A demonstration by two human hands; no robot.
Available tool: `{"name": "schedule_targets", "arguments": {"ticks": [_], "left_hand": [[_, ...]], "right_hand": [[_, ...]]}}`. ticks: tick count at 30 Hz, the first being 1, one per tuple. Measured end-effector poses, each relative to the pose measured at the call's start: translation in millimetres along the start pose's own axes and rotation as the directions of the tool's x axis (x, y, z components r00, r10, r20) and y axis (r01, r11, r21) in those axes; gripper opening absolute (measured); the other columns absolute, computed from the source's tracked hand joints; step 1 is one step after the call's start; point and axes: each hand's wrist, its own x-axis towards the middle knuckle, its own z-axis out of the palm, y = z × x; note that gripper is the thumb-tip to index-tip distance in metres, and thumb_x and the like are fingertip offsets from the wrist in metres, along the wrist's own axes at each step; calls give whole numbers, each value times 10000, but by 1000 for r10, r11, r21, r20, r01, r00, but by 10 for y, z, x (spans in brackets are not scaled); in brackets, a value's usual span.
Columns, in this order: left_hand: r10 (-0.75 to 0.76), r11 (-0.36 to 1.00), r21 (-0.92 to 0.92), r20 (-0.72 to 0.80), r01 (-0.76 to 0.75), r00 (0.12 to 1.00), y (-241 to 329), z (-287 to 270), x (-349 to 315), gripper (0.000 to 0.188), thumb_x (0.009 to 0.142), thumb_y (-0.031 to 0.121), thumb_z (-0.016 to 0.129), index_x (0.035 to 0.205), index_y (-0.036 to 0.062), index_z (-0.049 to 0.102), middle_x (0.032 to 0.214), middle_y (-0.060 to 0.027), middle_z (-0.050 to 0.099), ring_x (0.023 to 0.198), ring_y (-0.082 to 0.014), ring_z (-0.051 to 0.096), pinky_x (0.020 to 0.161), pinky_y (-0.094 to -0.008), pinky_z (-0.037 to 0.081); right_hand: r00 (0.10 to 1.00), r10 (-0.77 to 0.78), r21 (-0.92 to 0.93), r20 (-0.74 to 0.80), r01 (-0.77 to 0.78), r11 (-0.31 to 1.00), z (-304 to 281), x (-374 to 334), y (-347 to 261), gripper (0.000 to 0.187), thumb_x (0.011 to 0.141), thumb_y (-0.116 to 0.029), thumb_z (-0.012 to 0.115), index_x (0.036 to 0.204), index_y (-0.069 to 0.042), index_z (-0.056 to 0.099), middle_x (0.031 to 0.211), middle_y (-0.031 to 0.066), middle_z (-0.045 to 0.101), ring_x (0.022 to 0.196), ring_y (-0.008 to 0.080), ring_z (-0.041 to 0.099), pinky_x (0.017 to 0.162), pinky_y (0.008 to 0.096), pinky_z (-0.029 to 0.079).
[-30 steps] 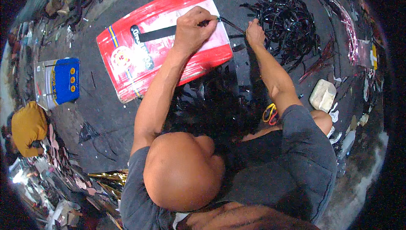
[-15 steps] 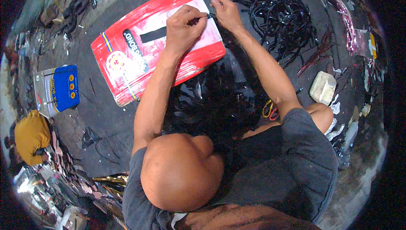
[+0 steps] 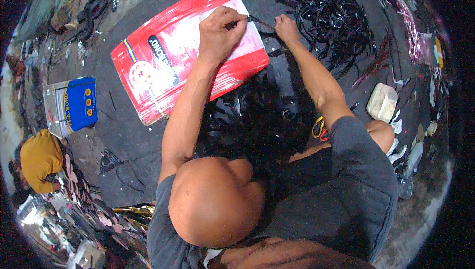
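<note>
Between my hands a thin black strip is stretched just beyond the right edge of a red and white tin. My left hand, fingers pinched on the strip's left part, is over the tin's pale panel. The closed fingers of my right hand grip its other end, away from the tin. Many loose black strips lie heaped beyond my right hand. More dark strips spread in front of my lap, partly in shadow.
A blue and silver tin stands at the left, near a person in ochre clothing. Scissors-like yellow and red handles show beside my right arm. Farther right sits a whitish block. Scraps litter the lower left.
The black strip across the tin's panel has been drawn right through my left hand and now spans the gap between my hands. My right hand has moved right and slightly nearer.
</note>
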Motion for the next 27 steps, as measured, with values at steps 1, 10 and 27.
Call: {"name": "schedule_targets", "arguments": {"ticks": [1,10,27], "left_hand": [[53,999,7,-27,-53,998,-8,8,6,63,769,67,748,823,36,743,797,-69,679,654,-159,665,605,-279,534],[190,972,116,125,-205,974,-16,-78,-38,151,805,41,715,954,50,738,924,-89,675,809,-233,667,723,-326,548],[459,830,248,205,-499,865,-23,21,-7,316,753,52,642,1058,79,720,1053,-57,698,911,-238,635,808,-342,538]], "right_hand": [[999,4,5,35,-4,1000,-40,16,-1,373,977,-351,468,1003,-14,625,952,293,665,939,495,629,837,561,498],[992,68,-90,102,-59,994,-127,-75,-95,376,993,-312,425,1090,13,586,971,330,657,934,506,638,834,590,501],[978,188,-40,-86,-192,981,-588,23,797,272,898,-222,496,1077,-76,641,947,254,701,945,429,675,858,520,521]]}}
